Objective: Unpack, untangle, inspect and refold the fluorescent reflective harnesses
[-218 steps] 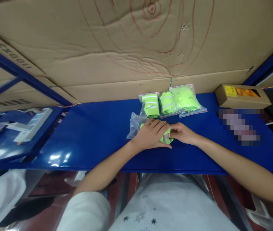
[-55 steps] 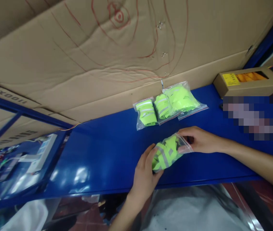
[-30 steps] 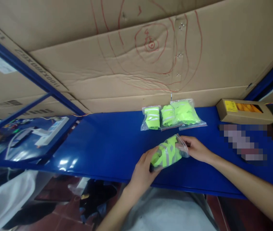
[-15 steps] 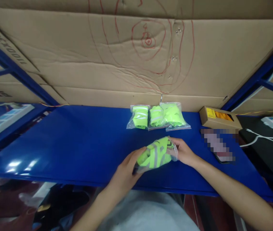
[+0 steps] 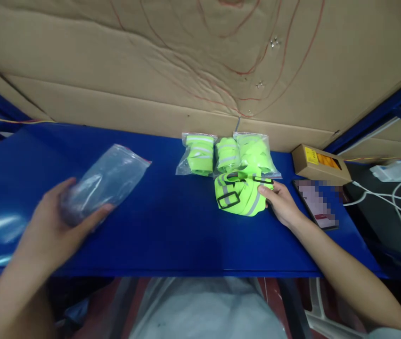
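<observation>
My left hand (image 5: pixel 57 219) grips an empty clear zip bag (image 5: pixel 106 179) at its lower end, holding it over the left part of the blue shelf (image 5: pixel 165 226). A bundle of neon-green reflective straps (image 5: pixel 241 193) with black buckles lies bare on the shelf. My right hand (image 5: pixel 281 203) rests against the bundle's right side, fingers curled on it. Three filled bags of green straps (image 5: pixel 226 153) lie in a row just behind, against the cardboard wall.
A brown cardboard box (image 5: pixel 320 164) and a phone (image 5: pixel 316 203) lie to the right of my right hand. White cables (image 5: pixel 394 197) run further right. Cardboard sheeting (image 5: pixel 186 70) closes off the back of the shelf.
The green strap bundle has come out of the bag. My left hand has carried the empty bag away to the left, while my right hand set the bundle down near the filled bags.
</observation>
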Available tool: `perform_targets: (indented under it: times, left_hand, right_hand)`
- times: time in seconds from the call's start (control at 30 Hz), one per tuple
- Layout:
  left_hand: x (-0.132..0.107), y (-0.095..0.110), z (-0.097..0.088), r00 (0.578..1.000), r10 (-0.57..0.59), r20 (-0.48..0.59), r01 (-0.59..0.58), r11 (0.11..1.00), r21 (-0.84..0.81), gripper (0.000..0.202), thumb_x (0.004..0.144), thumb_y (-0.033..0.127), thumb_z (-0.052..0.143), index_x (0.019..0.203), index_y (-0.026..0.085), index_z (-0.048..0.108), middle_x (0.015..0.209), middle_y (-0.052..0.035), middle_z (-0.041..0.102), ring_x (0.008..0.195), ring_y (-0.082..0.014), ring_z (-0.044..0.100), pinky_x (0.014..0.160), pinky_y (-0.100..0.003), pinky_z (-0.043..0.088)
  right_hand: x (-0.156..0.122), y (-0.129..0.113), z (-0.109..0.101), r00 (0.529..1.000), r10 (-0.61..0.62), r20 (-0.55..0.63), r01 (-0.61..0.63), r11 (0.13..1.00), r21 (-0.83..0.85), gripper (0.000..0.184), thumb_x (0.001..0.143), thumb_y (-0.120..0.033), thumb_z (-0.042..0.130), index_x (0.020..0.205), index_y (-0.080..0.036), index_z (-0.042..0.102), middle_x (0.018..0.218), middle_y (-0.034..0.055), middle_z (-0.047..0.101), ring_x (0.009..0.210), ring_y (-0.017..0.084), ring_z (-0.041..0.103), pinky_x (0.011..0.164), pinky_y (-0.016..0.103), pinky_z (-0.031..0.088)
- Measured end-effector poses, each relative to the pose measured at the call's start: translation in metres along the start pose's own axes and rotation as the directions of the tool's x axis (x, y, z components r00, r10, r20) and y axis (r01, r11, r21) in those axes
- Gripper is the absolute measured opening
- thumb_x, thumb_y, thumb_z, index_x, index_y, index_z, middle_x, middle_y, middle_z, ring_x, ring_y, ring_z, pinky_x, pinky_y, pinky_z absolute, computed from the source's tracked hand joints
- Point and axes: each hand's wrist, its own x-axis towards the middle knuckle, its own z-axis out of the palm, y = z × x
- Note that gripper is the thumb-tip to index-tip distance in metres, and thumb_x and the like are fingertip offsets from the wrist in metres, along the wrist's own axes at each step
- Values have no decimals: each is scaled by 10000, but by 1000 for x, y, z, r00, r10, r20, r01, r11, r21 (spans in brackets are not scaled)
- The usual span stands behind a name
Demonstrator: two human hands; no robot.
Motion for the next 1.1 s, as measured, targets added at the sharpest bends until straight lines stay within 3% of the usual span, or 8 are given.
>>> perform_targets:
  times: [0.1,0.23,0.33,0.5,0.53,0.77,0.97,1.1]
  left_hand:
    - [14,1,2,997,-10,-71,16,997,79,1270,676,903,686,1677,254,251,1684,-151,347,1534,-553,303,1190,-828,313]
    - [11,62,7,968,164,-192,-155,986,63,862,919,701,627,1639,324,341,1715,-49,301,1582,-450,284,1280,-719,272]
    - [5,124,31,914,405,29,-385,888,-251,636,977,506,660,1543,284,472,1545,-61,549,1426,-320,546,1200,-548,480]
    - [32,176,92,537,649,539,-180,713,-678,681,931,541,715,1499,205,544,1426,-125,652,1263,-275,663,1065,-421,568]
    - [39,177,100,523,654,546,-115,690,-715,610,956,552,670,1440,186,599,1334,-117,699,1179,-257,695,991,-392,593]
    - [42,169,100,787,345,511,280,539,-795,415,865,568,751,977,174,691,894,-22,663,707,-138,644,573,-233,547]
    - [41,171,105,754,165,636,551,369,-749,406,885,562,749,854,178,621,653,15,536,488,-81,476,413,-194,333]
    - [46,164,104,760,227,609,494,407,-768,634,837,789,680,1090,208,656,747,-18,608,550,-120,545,444,-214,330]
  right_hand:
    - [-1,0,1,999,-7,45,8,1000,-18,492,738,-646,842,831,-196,667,670,-21,567,545,109,464,479,250,411]
    - [-4,-4,3,991,-76,111,86,993,-86,448,775,-612,831,874,-198,693,727,-5,616,578,119,494,501,250,429]
    - [-9,-7,5,970,-138,200,170,974,-151,433,796,-596,827,928,-196,726,783,20,680,657,154,578,577,273,491]
    - [-19,-7,7,908,-243,342,324,924,-205,359,891,-483,791,1112,-204,748,1000,56,774,858,205,707,766,307,576]
    - [-21,-7,7,895,-274,353,364,905,-219,340,902,-457,787,1125,-204,745,1019,56,779,876,206,717,785,306,581]
    - [-23,-5,12,780,-480,402,601,754,-264,352,858,-339,841,1159,-203,717,1031,46,785,856,189,746,794,277,607]
    - [-21,6,15,788,-450,419,588,752,-299,421,934,-318,769,1337,-244,671,1160,41,797,987,216,782,901,309,628]
    - [-22,3,13,752,-491,440,646,682,-343,520,929,-278,780,1428,-262,634,1254,57,773,1076,217,771,957,302,614]
